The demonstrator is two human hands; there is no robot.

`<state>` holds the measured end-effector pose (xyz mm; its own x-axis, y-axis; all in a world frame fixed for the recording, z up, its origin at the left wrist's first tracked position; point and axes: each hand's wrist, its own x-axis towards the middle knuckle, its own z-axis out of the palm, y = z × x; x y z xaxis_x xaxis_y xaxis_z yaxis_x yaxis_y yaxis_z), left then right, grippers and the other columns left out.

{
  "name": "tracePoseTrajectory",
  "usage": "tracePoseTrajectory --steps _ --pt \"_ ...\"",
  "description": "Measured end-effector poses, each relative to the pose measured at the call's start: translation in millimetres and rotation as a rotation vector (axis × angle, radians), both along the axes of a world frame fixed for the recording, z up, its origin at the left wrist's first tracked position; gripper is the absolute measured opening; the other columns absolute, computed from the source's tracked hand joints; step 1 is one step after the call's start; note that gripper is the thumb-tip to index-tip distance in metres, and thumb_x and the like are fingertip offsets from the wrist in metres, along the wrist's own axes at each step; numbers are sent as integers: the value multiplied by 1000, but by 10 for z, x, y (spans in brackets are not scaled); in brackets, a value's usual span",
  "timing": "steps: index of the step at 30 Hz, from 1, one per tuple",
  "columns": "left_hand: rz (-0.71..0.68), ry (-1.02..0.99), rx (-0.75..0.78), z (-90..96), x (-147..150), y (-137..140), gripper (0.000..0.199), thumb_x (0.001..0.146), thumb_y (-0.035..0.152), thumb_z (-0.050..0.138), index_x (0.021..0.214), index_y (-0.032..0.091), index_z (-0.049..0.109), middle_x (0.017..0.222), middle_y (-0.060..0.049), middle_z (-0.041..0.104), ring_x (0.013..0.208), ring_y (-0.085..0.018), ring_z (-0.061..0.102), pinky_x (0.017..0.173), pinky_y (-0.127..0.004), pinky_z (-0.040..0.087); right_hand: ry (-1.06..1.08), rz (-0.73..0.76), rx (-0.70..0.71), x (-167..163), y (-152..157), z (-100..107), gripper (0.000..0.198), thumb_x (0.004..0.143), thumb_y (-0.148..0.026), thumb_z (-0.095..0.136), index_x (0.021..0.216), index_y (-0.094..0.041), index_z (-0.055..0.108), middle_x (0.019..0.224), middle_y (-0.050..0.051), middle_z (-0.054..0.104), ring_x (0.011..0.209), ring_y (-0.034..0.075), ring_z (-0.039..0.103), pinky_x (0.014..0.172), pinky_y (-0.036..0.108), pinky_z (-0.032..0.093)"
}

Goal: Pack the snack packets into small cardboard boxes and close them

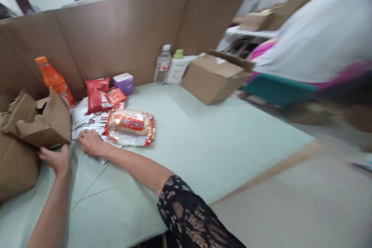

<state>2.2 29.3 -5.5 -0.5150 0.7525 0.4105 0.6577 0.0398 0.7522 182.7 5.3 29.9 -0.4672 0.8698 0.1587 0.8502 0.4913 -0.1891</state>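
Note:
My left hand (56,159) is at the lower front edge of a small open cardboard box (48,128), its thumb and fingers spread apart against it. My right hand (92,143) lies on the near edge of a pile of white packets (81,114), with its fingers bent down over them. What exactly those fingertips pinch is hidden. Just right of that hand is a clear bag of snacks (130,124) with a red label. Behind the pile are a red packet (97,95), a small orange-red packet (116,96) and a purple box (123,82).
An orange drink bottle (55,79) leans against the cardboard partition (124,35). A water bottle (162,66), a white bottle with green cap (176,69) and a cardboard box (215,77) stand farther right. A larger carton (17,166) is at far left. Another person (316,35) is beyond the table.

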Motion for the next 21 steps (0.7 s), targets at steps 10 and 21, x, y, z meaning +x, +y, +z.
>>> tracePoseTrajectory --steps 10,21 --pt "-61 -111 -40 216 149 23 92 43 22 60 131 15 36 163 -34 28 159 -52 26 134 -55 19 -50 14 70 656 -759 382 28 104 -41 63 125 -30 76 150 0 69 133 21 64 106 37 52" --pt "-35 -51 -248 297 55 -111 90 49 43 70 133 22 48 164 -28 43 153 -57 39 127 -68 33 255 -935 322 3124 -1318 414 44 99 -13 50 138 -7 70 152 23 64 144 29 56 121 44 43"
